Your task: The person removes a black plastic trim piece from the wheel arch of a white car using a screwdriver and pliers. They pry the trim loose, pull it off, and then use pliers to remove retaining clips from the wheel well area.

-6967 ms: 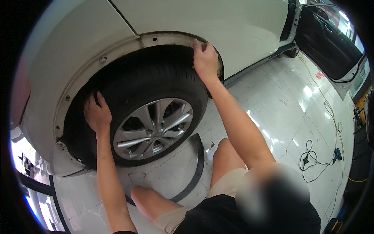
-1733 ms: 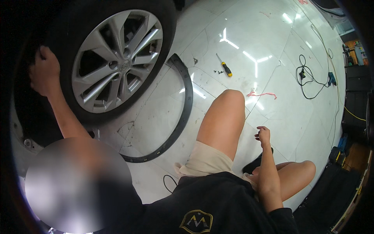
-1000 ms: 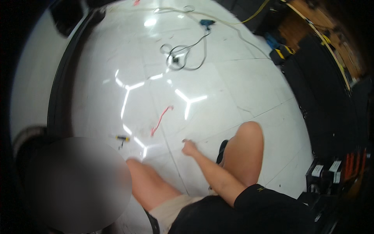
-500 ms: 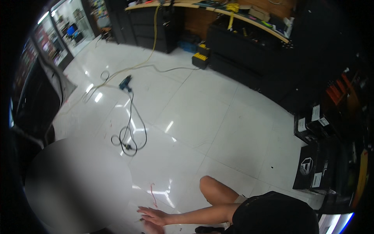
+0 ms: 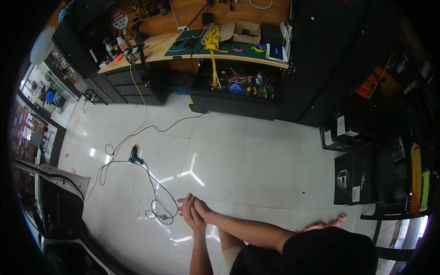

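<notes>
Hands (image 5: 193,211) together, coiled cable (image 5: 156,208) just beside

Workshop floor, two bare hands meeting above white tiles.

Left hand (image 5: 195,219) and right hand (image 5: 198,208) touch, fingers (image 5: 184,202) loosely extended, holding nothing. Coiled cable (image 5: 156,206) on the floor (image 5: 256,165) just beside them; heat gun (image 5: 134,155) further off; cluttered wooden desk (image 5: 192,48) beyond; black cartons (image 5: 350,178) to the right.

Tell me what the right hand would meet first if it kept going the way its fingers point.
Probably the coiled black cable on the white tiled floor, just left of the right hand; height is unclear.
</notes>
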Action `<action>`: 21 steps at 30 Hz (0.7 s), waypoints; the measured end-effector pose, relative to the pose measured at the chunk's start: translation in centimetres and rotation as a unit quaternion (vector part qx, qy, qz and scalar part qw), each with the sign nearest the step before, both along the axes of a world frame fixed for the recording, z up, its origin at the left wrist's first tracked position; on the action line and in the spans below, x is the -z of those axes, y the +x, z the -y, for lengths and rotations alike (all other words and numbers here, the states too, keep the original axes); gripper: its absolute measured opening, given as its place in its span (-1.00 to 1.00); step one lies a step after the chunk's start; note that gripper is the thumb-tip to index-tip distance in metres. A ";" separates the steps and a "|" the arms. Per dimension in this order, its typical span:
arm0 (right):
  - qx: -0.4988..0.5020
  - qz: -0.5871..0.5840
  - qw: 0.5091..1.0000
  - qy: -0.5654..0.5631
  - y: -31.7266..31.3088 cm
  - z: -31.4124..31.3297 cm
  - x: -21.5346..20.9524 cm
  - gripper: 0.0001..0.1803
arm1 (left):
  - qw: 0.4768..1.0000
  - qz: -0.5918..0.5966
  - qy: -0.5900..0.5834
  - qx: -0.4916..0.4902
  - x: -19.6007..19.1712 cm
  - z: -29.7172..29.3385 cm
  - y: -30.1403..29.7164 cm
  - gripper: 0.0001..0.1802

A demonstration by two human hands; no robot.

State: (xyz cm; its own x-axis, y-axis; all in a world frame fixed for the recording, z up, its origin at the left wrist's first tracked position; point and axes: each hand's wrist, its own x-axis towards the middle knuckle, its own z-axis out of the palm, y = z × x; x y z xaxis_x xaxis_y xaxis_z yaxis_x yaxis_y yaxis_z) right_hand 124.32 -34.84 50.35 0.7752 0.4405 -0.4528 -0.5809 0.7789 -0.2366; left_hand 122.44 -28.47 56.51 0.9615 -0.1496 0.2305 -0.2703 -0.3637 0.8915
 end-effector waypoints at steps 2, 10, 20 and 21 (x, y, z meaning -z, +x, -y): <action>0.038 -0.086 0.996 0.009 6.3 2.0 2.4 -0.32 | 0.985 0.086 0.143 0.047 -0.2 0.8 3.8 -0.55; 0.088 -0.044 0.904 -0.416 22.4 31.3 0.3 -0.47 | 0.890 -0.115 0.423 -0.127 17.1 -12.5 9.3 -0.60; 0.191 -0.108 0.828 -0.516 33.4 57.9 2.7 -0.68 | 0.790 -0.470 0.288 -0.271 4.5 -11.1 21.5 -0.69; 0.178 -0.119 0.826 -0.522 34.9 59.4 4.5 -0.68 | 0.798 -0.459 0.276 -0.277 3.6 -9.4 22.5 -0.69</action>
State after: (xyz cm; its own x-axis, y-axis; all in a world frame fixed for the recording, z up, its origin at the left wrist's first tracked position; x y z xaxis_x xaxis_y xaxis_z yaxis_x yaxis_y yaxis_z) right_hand 159.21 -94.24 45.83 0.6059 -0.5224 -0.6000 -0.4863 0.3537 -0.7990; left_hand 144.90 -19.04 52.87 0.6408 0.5226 -0.5624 0.7432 -0.6058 0.2839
